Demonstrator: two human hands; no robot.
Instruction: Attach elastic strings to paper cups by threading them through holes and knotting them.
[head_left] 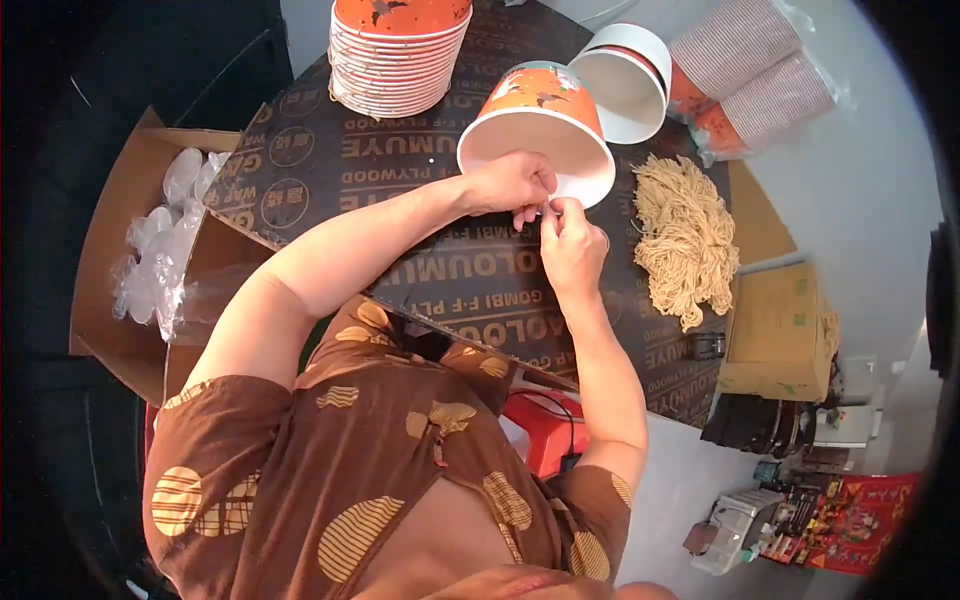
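An orange paper tub (545, 90) with a white inside lies on its side on the dark plywood table, its mouth toward me. At the near edge of that mouth my left hand (512, 184) is closed, its fingers curled and pinched against the rim. My right hand (575, 245) is closed too, thumb and forefinger pinching just below the rim. The fingertips of both hands nearly meet. Whatever lies between them is too small to make out. A heap of beige cord (685, 240) sits to the right of my right hand.
A stack of orange tubs (398, 70) with cord at their sides stands at the far left. White-sided tubs (622, 90) lie beyond the tub, beside plastic-wrapped tub stacks (765, 105). An open carton (120, 270) with clear plastic pieces (160, 250) is left; a closed carton (775, 330) is right.
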